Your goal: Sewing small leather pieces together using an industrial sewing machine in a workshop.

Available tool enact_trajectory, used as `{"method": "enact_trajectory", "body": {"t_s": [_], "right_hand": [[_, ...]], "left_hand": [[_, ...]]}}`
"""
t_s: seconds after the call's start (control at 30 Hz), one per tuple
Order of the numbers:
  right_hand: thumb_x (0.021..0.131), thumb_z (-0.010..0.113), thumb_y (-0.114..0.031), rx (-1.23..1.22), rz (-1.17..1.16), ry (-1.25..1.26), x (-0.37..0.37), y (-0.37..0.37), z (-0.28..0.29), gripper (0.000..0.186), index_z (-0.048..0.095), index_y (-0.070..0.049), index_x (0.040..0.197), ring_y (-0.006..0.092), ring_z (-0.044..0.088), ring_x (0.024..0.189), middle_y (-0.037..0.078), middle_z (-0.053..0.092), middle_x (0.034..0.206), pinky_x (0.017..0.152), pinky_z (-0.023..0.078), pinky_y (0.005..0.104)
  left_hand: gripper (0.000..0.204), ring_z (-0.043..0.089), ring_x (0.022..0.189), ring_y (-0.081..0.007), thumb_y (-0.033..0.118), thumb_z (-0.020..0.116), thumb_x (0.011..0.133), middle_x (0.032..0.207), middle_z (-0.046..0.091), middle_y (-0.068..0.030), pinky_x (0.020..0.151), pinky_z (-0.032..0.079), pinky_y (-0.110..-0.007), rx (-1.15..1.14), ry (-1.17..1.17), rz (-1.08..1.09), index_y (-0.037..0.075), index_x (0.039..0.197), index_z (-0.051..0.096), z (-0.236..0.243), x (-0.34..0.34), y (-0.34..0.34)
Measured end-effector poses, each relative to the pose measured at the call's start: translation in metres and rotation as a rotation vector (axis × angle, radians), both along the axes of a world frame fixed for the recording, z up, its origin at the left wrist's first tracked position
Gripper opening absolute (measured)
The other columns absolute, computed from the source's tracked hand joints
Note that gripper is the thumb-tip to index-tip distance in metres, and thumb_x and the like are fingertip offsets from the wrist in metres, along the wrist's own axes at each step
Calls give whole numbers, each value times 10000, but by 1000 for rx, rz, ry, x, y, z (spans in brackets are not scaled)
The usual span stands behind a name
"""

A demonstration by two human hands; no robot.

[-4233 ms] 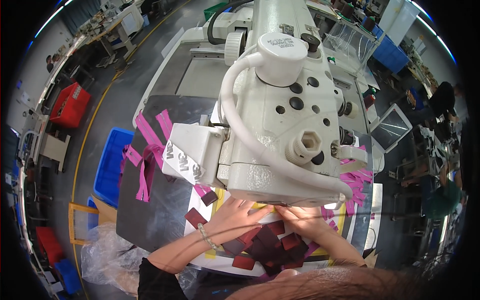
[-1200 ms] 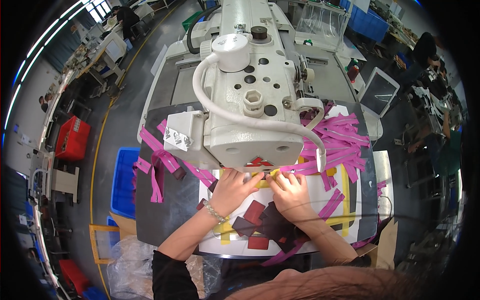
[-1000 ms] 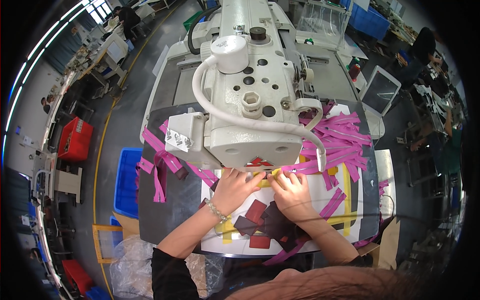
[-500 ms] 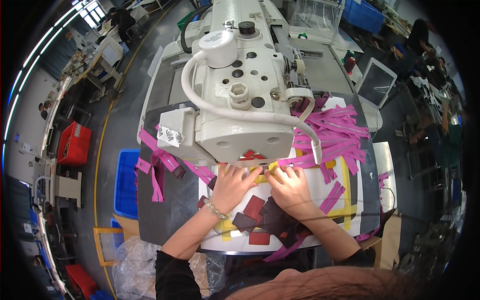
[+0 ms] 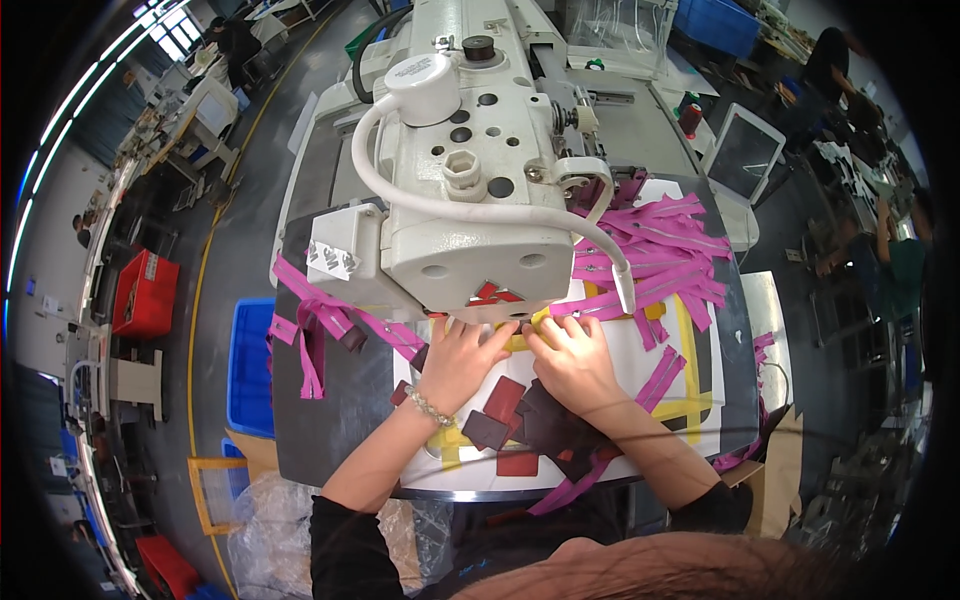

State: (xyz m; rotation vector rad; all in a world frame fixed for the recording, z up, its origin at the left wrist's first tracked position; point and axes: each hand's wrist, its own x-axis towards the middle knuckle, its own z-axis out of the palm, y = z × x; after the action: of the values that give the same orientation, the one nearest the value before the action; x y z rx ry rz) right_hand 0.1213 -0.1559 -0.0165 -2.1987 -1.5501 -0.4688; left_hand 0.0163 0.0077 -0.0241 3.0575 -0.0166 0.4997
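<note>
The small yellow piece [image 5: 517, 338] lies flat on the white bench [image 5: 700, 380], right under the front of the big white sewing machine [image 5: 470, 200]. Both hands press down on it. The left hand [image 5: 462, 358] lies flat with its fingers spread, at about 8 o'clock from the piece. The right hand [image 5: 572, 362] lies flat too, at about 4 o'clock from it, fingertips touching the piece. Neither hand is pinching; they hold it down.

The piece looks thin, light and bendy, so it could slide or curl easily. It is best held flat with the fingertips near its edges, well clear of the needle, which I cannot see here.

Dark red patches [image 5: 505, 400] lie on the bench at 6 o'clock from the hands. Pink strips [image 5: 660, 250] are piled at 2 o'clock, and more pink strips [image 5: 310, 320] hang at 9 o'clock.
</note>
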Motion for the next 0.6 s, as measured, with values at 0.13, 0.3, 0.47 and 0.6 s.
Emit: {"method": "enact_trajectory", "body": {"t_s": [0.13, 0.3, 0.47, 0.6], "right_hand": [[643, 644, -121, 26, -3, 2, 0, 1, 0, 310, 619, -66, 947, 179, 541, 806, 23, 532, 851, 739, 400, 362], [643, 639, -124, 44, -4, 6, 0, 1, -2, 267, 610, -73, 904, 177, 539, 800, 20, 533, 852, 726, 396, 361], [649, 633, -123, 43, -23, -1, 2, -1, -5, 265, 607, -76, 909, 179, 533, 787, 17, 535, 858, 715, 394, 359], [657, 628, -128, 48, -21, -17, 0, 1, -7, 278, 602, -71, 928, 181, 527, 783, 22, 536, 876, 707, 393, 356]], "left_hand": [[430, 484, 1066, -192, 337, 670, 759, 1068, 557, -26, 894, 355, -413, 16, -57, -23, 213, 1166, 608, 0, 1, 1], [460, 449, 1158, -219, 303, 689, 747, 1182, 538, -48, 959, 296, -439, -23, -5, -10, 204, 1188, 609, 1, 1, 1], [443, 454, 1133, -229, 324, 676, 756, 1163, 539, -46, 953, 311, -447, -3, -13, -19, 217, 1182, 613, 0, 4, 1], [447, 454, 1125, -255, 343, 678, 747, 1156, 539, -57, 933, 337, -455, 18, -38, -19, 224, 1173, 616, 0, 2, 4]]}}
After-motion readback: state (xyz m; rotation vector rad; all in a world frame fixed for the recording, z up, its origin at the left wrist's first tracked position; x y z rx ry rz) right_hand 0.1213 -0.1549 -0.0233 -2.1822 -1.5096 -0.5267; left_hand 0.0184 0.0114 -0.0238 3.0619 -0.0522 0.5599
